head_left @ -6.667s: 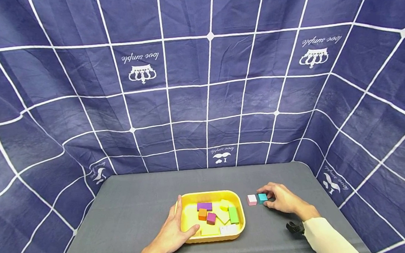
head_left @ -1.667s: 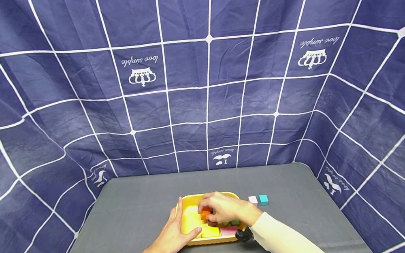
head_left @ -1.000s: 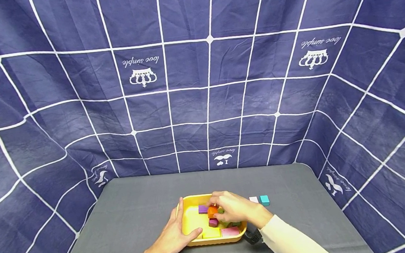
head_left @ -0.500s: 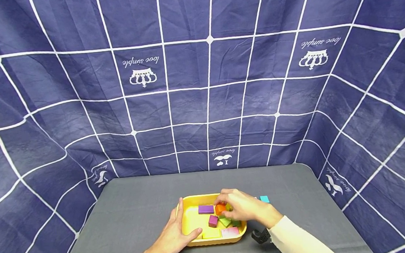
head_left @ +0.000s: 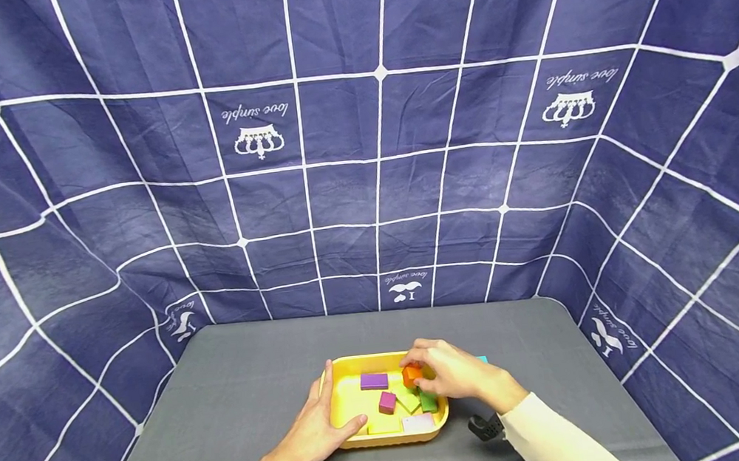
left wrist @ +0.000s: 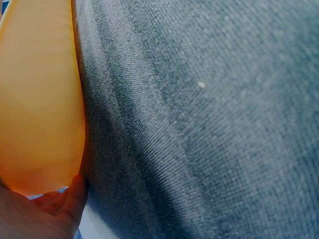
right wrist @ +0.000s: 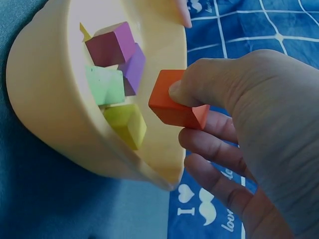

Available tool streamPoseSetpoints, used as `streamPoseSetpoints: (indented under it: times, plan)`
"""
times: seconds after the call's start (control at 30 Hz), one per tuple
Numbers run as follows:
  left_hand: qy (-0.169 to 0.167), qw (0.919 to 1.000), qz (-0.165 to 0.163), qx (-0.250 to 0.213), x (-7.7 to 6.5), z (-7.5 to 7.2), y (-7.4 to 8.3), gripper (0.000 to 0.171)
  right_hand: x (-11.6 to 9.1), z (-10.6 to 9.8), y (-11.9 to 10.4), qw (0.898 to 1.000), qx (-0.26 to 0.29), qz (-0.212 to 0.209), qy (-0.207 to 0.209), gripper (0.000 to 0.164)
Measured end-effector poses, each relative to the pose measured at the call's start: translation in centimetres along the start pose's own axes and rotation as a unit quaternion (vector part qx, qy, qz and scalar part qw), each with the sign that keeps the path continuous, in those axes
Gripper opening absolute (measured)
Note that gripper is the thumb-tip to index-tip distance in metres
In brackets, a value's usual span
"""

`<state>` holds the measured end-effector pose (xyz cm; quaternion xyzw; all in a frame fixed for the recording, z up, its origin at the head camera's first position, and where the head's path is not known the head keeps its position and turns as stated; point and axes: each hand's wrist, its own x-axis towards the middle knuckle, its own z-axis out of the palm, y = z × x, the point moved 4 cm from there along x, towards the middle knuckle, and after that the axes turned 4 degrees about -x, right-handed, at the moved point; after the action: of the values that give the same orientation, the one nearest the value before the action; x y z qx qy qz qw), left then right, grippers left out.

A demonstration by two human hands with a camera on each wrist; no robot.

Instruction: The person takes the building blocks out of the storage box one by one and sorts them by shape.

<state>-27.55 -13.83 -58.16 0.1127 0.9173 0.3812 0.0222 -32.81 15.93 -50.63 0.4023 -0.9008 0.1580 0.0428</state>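
Note:
My right hand [head_left: 453, 372] pinches an orange block [right wrist: 172, 99] between thumb and fingers, over the far right part of a yellow plastic tub [head_left: 390, 441]. In the right wrist view the block is raised at about rim height. My left hand [head_left: 311, 427] rests against the tub's left end, fingers straight along the side, thumb over the near rim. Inside the tub lie a violet block [head_left: 374, 381], a magenta cube [head_left: 388, 403], a yellow-green piece [head_left: 408, 399], a green block [head_left: 429, 401], a yellow piece [head_left: 385, 428] and a pale pink one [head_left: 418, 423].
A sliver of a teal block [head_left: 483, 359] shows behind my right hand on the grey table [head_left: 256, 367]. The pink block beside it is hidden. A blue curtain [head_left: 339, 196] with white grid lines hangs around the table.
Earlier my right hand was at the teal block on the table. It then took the orange block inside the tub and moved it rightward to the right end. The left hand stayed put.

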Motion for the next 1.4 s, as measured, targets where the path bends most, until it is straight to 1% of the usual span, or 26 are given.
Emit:
streamPoseSetpoints:
  times: [0.2, 0.53, 0.77, 1.03, 1.27, 1.4]
  plan:
    - [-0.004, 1.0, -0.004, 0.0, 0.0, -0.1, 0.0, 0.134, -0.4, -0.6, 0.4, 1.0, -0.003, -0.005, 0.011, 0.036]
    - [-0.004, 1.0, -0.001, -0.001, 0.1, 0.0, 0.0, 0.134, -1.2, -1.5, 1.3, 1.0, 0.001, 0.013, 0.015, 0.036]
    - [-0.004, 1.0, 0.0, 0.001, 0.0, 0.1, 0.0, 0.134, -2.1, -2.1, 1.9, 0.999, -0.003, 0.002, 0.043, 0.037]
    - [0.0, 1.0, 0.002, 0.001, 0.1, 0.0, 0.0, 0.134, -2.9, -2.7, 3.0, 0.998, 0.027, 0.025, 0.041, 0.036]
    - [-0.001, 1.0, 0.002, 0.0, 0.0, -0.1, 0.1, 0.134, -3.8, -3.2, 3.9, 0.998, 0.008, 0.022, 0.055, 0.039]
    - [0.004, 0.9999, 0.011, 0.003, 0.0, -0.2, 0.2, 0.133, -4.4, -3.5, 4.4, 0.998, 0.002, 0.028, 0.061, 0.042]
